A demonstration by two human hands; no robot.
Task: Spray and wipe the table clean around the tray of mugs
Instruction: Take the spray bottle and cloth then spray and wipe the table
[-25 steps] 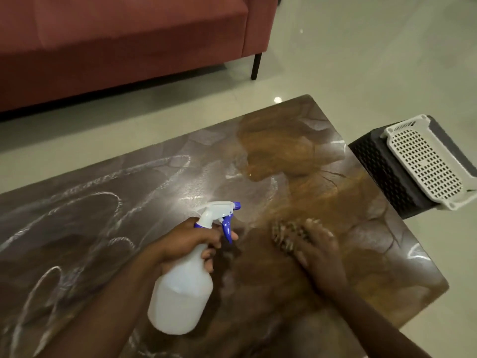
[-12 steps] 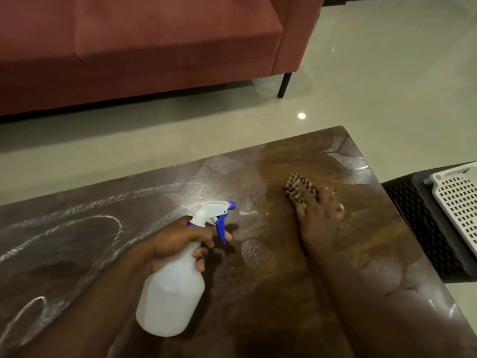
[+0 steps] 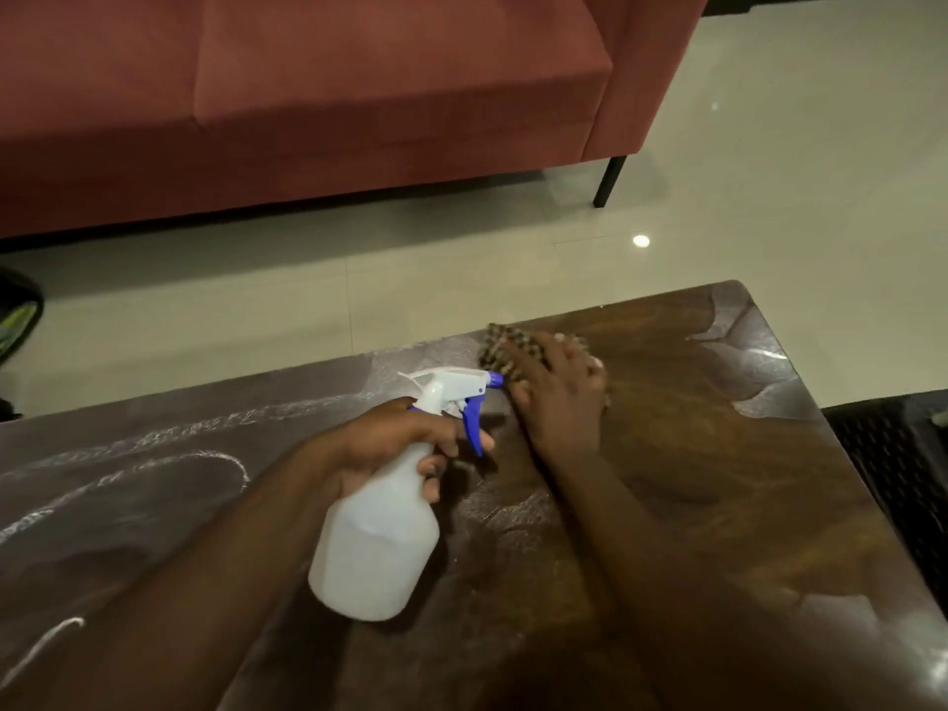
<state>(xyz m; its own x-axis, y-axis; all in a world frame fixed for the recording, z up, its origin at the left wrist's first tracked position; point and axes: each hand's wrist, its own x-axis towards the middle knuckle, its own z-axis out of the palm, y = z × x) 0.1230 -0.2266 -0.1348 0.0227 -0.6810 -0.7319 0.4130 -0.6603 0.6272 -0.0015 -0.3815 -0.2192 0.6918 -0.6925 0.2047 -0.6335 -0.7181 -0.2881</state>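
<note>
My left hand [image 3: 390, 443] grips the neck of a white spray bottle [image 3: 374, 546] with a blue trigger, held above the brown table [image 3: 718, 479]. My right hand [image 3: 559, 397] presses flat on a checked cloth [image 3: 500, 346] at the table's far edge, just beyond the bottle's nozzle. White streaks [image 3: 154, 469] mark the table's left part. The right part looks darker and wiped. No tray of mugs is in view.
A red sofa [image 3: 308, 94] on dark legs stands beyond the table across a pale tiled floor [image 3: 769, 171]. A black perforated crate [image 3: 897, 464] sits right of the table. A dark object [image 3: 15, 315] shows at the left edge.
My right hand has slid the cloth away from me to the table's far edge. The view has shifted, and the white basket at the right has left the frame. My left hand keeps the bottle.
</note>
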